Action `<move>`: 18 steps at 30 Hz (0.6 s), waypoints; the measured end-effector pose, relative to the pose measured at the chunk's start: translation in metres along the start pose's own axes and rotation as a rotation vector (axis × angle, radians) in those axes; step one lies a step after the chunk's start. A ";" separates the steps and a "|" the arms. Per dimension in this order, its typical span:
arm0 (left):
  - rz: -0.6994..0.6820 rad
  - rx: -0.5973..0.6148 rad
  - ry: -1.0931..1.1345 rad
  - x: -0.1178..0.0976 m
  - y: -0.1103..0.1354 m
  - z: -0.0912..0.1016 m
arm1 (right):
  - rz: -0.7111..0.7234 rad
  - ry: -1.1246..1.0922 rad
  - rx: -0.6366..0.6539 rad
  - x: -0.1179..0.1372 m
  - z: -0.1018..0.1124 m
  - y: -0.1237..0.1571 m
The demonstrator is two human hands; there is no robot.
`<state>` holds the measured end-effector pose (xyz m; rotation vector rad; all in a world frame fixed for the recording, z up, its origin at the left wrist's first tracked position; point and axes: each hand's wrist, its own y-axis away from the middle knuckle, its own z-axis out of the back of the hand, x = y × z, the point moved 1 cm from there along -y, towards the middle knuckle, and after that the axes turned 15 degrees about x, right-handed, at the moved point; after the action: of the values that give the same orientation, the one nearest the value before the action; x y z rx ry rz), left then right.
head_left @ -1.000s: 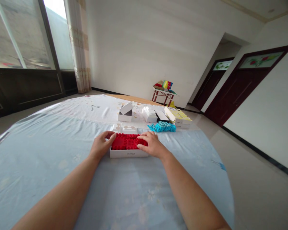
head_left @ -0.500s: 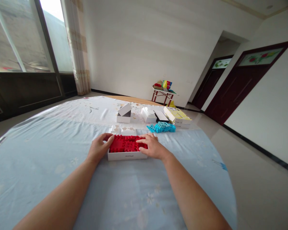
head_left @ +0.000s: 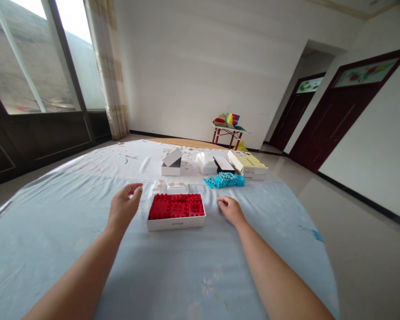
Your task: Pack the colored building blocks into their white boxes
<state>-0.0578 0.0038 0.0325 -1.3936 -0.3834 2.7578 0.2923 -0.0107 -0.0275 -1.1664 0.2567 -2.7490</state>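
A shallow white box [head_left: 176, 222] sits in front of me on a light blue cloth, filled with red interlocking plastic pieces [head_left: 176, 206]. My left hand [head_left: 123, 209] hovers just left of the box, fingers loosely curved and apart, holding nothing. My right hand [head_left: 231, 209] rests on the cloth just right of the box, fingers bent and touching the cloth, with nothing in it. Neither hand touches the box.
Behind the box lie a white moulded insert [head_left: 169, 187], a pile of blue plastic pieces [head_left: 225, 180], an open white box [head_left: 172, 162], another white box [head_left: 206, 162], a black-topped box [head_left: 223, 164] and a yellow box [head_left: 248, 162]. The table edge curves away at right. A small red table [head_left: 227, 131] stands by the far wall.
Both hands have come off the red pieces and moved outward, the left to the left and the right to the right. The box stays put.
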 end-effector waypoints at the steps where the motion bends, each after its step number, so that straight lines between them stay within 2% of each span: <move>1: -0.006 -0.018 0.014 -0.005 0.001 0.004 | -0.011 -0.013 0.011 -0.004 -0.002 0.001; 5: -0.027 -0.075 0.047 -0.022 -0.005 0.020 | 0.034 0.020 0.037 -0.003 -0.005 0.000; 8: 0.002 -0.066 -0.040 -0.021 -0.026 0.026 | 0.056 0.059 0.038 0.002 -0.003 0.001; 10: 0.024 0.035 -0.150 -0.013 -0.045 0.023 | 0.057 0.072 0.033 0.003 -0.002 0.001; 11: 0.022 0.133 -0.217 -0.008 -0.055 0.019 | 0.058 0.075 0.031 0.003 -0.002 0.002; 14: -0.100 0.368 -0.402 0.006 -0.079 0.003 | 0.063 0.070 0.029 0.001 -0.003 0.002; 18: -0.108 0.554 -0.431 0.015 -0.098 -0.015 | 0.059 0.065 0.027 -0.001 -0.005 0.000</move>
<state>-0.0635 0.1041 0.0348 -0.6378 0.2806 2.7425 0.2899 -0.0102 -0.0316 -1.0476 0.2564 -2.7333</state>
